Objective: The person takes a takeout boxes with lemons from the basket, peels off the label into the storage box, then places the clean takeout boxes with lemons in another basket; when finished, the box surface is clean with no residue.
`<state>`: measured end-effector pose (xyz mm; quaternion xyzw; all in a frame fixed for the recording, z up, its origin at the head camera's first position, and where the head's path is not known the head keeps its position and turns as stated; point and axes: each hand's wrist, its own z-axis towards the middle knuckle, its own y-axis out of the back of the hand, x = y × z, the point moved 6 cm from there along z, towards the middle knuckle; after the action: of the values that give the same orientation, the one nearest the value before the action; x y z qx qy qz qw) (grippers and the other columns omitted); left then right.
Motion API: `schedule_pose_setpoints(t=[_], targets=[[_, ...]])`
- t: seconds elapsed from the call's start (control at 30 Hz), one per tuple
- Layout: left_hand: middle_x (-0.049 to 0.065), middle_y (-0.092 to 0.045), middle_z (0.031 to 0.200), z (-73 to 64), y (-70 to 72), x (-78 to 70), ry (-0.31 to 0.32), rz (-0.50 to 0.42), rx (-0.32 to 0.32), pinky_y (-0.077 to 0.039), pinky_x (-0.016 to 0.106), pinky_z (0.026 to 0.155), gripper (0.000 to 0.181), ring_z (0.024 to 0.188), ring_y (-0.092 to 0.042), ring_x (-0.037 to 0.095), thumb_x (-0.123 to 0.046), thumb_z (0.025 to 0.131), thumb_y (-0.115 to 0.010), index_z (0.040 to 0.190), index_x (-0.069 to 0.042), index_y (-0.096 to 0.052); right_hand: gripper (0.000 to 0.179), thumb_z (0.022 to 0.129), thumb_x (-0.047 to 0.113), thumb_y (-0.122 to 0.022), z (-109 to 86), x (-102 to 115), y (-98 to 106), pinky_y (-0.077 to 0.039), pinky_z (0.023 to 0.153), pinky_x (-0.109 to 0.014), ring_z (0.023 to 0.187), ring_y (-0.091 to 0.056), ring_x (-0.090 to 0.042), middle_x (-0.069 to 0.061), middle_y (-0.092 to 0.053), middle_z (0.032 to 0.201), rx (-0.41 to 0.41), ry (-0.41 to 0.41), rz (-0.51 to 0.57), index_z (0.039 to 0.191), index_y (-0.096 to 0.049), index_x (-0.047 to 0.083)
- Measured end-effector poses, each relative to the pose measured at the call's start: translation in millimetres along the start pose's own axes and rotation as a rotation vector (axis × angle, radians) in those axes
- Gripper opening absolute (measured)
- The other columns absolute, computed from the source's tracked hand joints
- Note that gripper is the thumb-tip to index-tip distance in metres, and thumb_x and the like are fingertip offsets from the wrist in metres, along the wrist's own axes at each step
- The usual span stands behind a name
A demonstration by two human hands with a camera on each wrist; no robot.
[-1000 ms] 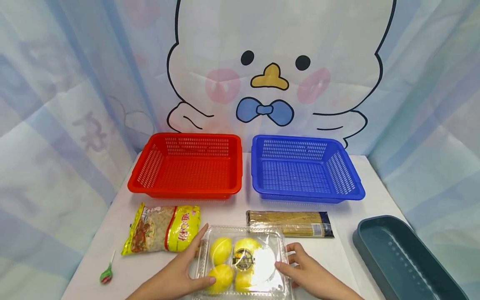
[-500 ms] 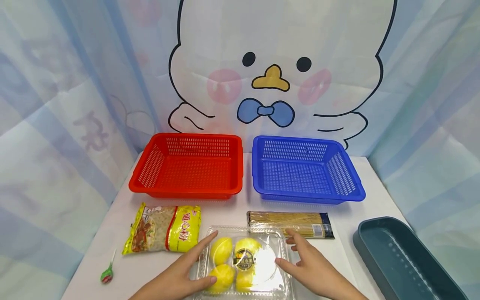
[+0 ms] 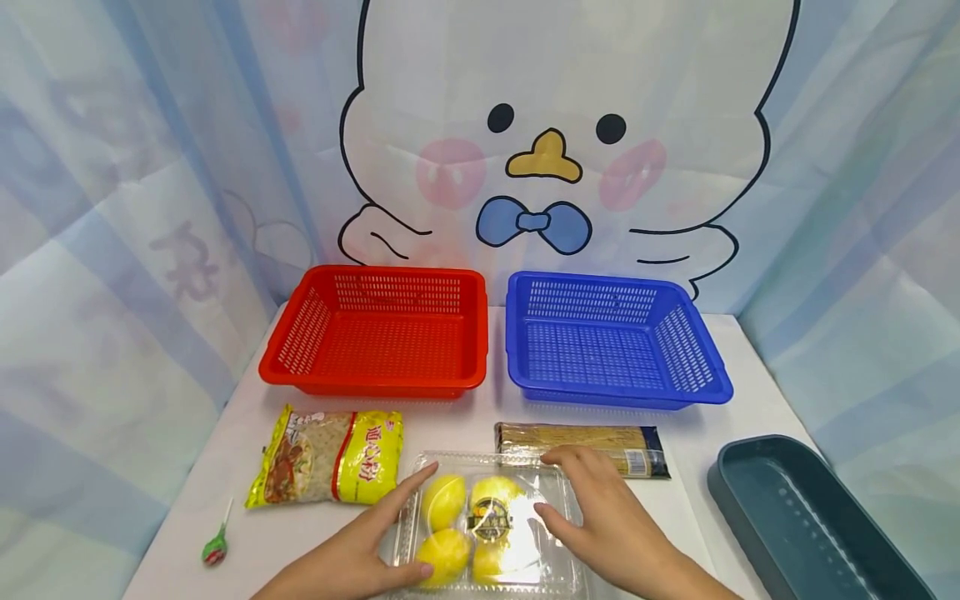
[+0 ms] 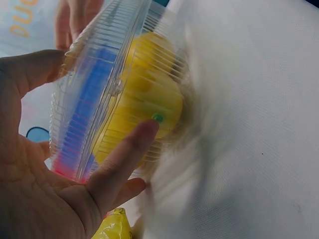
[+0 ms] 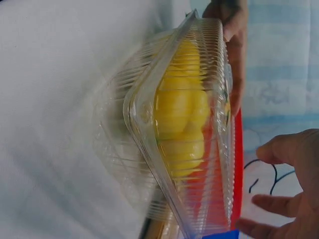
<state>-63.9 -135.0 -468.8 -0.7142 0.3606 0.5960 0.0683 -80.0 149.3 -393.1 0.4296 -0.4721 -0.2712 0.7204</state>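
Note:
A clear plastic clamshell box [image 3: 525,575] with a dark label stands at the table's near edge, several yellow lemon-like fruits [image 3: 444,557] inside. My left hand [image 3: 352,546] lies along its left side, thumb over the lid; in the left wrist view a straight finger touches the ribbed wall. My right hand [image 3: 611,525] is spread over the box's right part, fingers loosely bent. In the right wrist view that hand [image 5: 289,189] appears apart from the lid and holds nothing. A flat pack of noodles [image 3: 585,442] lies just behind the box, partly covered by it and the right hand.
A red basket [image 3: 375,390] and a blue basket [image 3: 622,396] stand at the back. Left lies a yellow food bag [image 3: 330,458], with a lollipop [image 3: 214,546] nearer the front. A dark green tray [image 3: 787,517] stands at the right edge.
My right hand has let go of the box's right side and moved up and left over the lid. My left hand's forefinger has shifted slightly right along the back corner.

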Motion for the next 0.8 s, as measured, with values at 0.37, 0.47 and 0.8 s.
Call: schedule_pose_setpoints(t=[0.37,0.47,0.8], targets=[[0.015,-0.009,0.178,-0.5,-2.7,3.1,0.057,-0.175,0.084,-0.058,0.06,0.101,0.118,0.151,-0.028,0.049,-0.028,0.085,-0.092,0.166,-0.054,-0.011,0.036,0.1,0.03,-0.075,6.2,37,-13,-0.057,0.107,-0.039,0.131,-0.056,-0.011,0.007,-0.058,0.141,0.116,0.472,0.036,0.134,-0.063,0.023],[0.02,-0.004,0.177,-2.2,-3.9,4.8,0.057,-0.234,0.11,-0.066,0.04,0.083,0.12,0.141,-0.037,0.045,-0.024,0.083,-0.093,0.165,-0.055,-0.011,0.035,0.1,0.03,-0.074,7.5,44,-18,-0.056,0.108,-0.039,0.131,-0.057,-0.013,0.005,-0.059,0.139,0.143,0.546,0.028,0.133,-0.064,0.023],[0.021,-0.007,0.177,-2.8,-4.7,5.9,0.044,-0.191,0.105,-0.065,0.034,0.081,0.124,0.14,-0.038,0.043,-0.031,0.08,-0.095,0.165,-0.055,-0.008,0.041,0.101,0.035,-0.072,11.3,59,-34,-0.052,0.113,-0.039,0.136,-0.055,-0.014,0.003,-0.061,0.142,0.27,0.651,-0.066,0.138,-0.063,0.02]])
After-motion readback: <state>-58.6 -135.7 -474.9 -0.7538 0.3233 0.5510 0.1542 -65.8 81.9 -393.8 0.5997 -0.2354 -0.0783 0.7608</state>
